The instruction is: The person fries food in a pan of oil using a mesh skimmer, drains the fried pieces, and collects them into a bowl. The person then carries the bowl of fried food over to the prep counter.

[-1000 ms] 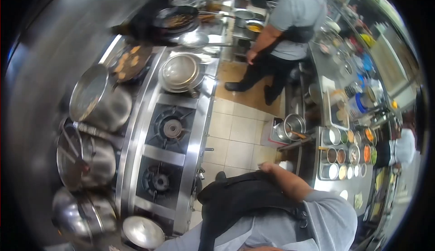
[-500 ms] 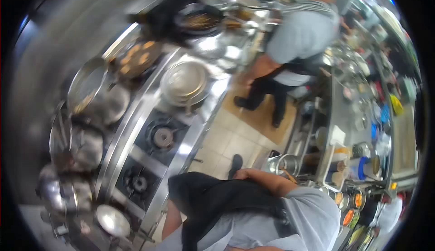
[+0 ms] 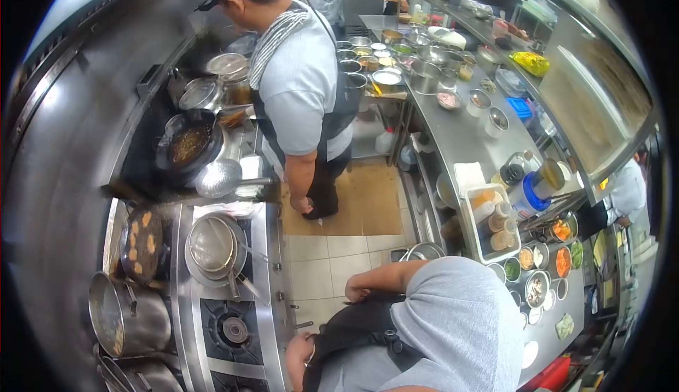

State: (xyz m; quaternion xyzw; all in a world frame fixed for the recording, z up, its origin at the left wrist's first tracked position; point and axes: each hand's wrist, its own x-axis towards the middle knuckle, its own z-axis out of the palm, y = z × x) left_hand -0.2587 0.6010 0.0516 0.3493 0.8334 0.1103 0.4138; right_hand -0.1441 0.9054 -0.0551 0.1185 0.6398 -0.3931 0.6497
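Observation:
My right hand [image 3: 357, 293] hangs in front of my black apron [image 3: 357, 328], above the tiled floor. Its fingers are curled, and no object shows in them. Low beside the stove's front edge is my left hand [image 3: 300, 348], close to the control knobs; its fingers are too small and partly hidden to read. A gas burner [image 3: 235, 329] without a pan lies to the left of it. Past that burner, stacked strainers [image 3: 212, 245] with long handles rest on the stove. Behind them sits a flat pan [image 3: 143, 242] with several browned pieces.
A co-worker [image 3: 300, 88] stands ahead by a dark wok [image 3: 187, 144] with oily contents. A large pot [image 3: 127, 318] stands at left. Along the right runs a steel counter [image 3: 456, 134] with bowls and a white bin [image 3: 489, 250] of bottles. Cardboard [image 3: 368, 201] covers some floor.
My view has swung upward and to the right, so the co-worker and counter appear further left. My right hand remains low by my apron; my left hand now shows beside the stove edge.

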